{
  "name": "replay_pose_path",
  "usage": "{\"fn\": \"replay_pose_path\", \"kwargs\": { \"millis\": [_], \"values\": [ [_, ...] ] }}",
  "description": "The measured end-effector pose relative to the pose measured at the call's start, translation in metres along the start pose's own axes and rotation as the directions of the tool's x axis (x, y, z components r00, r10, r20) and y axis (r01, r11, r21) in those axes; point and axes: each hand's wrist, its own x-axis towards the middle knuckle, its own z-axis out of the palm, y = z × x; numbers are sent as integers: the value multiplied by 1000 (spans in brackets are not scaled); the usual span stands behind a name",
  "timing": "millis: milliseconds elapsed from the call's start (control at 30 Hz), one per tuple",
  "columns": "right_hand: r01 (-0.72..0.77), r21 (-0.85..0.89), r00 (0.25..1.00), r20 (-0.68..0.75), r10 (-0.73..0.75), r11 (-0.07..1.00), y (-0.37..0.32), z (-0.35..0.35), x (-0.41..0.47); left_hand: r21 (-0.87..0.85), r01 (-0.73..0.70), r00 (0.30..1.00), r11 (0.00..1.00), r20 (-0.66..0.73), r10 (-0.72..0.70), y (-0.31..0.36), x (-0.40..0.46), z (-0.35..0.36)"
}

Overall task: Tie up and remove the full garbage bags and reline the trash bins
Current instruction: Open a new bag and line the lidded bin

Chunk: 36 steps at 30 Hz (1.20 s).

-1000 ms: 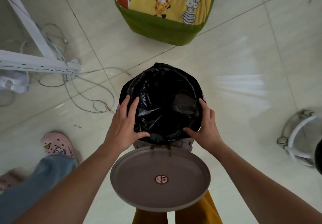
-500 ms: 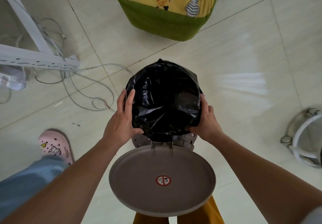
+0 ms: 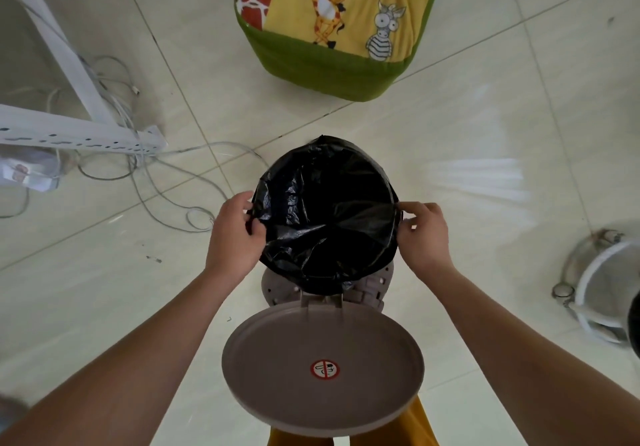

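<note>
the black garbage bag [image 3: 325,210] is stretched over the mouth of the trash bin [image 3: 375,289], between the two hands. the left hand [image 3: 235,234] pinches the bag edge on its side, the right hand [image 3: 424,234] pinches the opposite edge. the open lid [image 3: 322,369] hangs below both wrists.

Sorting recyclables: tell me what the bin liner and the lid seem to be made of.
Bin liner: thin black plastic film, glossy, judging by its crinkles and shiny creases. Lid: apparently moulded plastic, matte taupe, with a smooth even surface and raised rim.
</note>
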Motion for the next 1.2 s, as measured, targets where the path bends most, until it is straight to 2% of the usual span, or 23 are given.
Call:
{"fn": "replay_pose_path", "kwargs": {
  "millis": [67, 167, 300, 400, 467, 500, 567, 600, 667, 767, 867, 1100, 1200],
  "values": [
    [-3, 145, 999, 41, -3, 989, -13, -1, -1, -138, 106, 994, 985, 10, -106, 11, 6, 3],
    [-140, 364, 976, 205, 68, 921, -24, 2, 5, -311, 299, 953, 902, 155, -262, 16, 17, 7],
    [-296, 428, 924, 356, 142, 854, -21, 12, 20, -339, 419, 898, 842, 293, -329, 10, 33, 14],
    [-328, 381, 897, 411, 160, 864, -15, 16, 26, -317, 437, 886, 842, 317, -340, 9, 36, 16],
    [-294, 357, 913, 378, 151, 886, -10, 17, 26, -290, 371, 918, 882, 256, -302, 10, 33, 18],
    [-245, 349, 935, 330, 126, 905, -8, 17, 23, -254, 291, 951, 922, 186, -249, 11, 28, 18],
    [-46, 280, 983, 185, -7, 959, -5, 15, 14, -109, 19, 1000, 994, 8, -18, 14, 15, 13],
    [76, 207, 988, 118, -102, 975, -5, 14, 9, -16, -124, 991, 992, -44, 123, 16, 9, 11],
    [264, 52, 962, 63, -267, 963, -4, 15, 0, 93, -284, 958, 954, -21, 287, 17, 1, 12],
    [356, -137, 933, 114, -342, 924, -6, 25, -4, 169, -323, 946, 931, 77, 315, 17, -7, 22],
    [382, -272, 924, 112, -365, 883, -10, 37, -1, 219, -291, 956, 931, 93, 277, 16, -5, 31],
    [376, -181, 926, 37, -375, 909, -2, 37, 12, 225, -257, 965, 940, 114, 236, 4, -4, 32],
    [327, -243, 942, 6, -335, 913, 6, 28, 14, 352, -266, 962, 898, 161, 222, -5, -7, 21]
  ]
}}
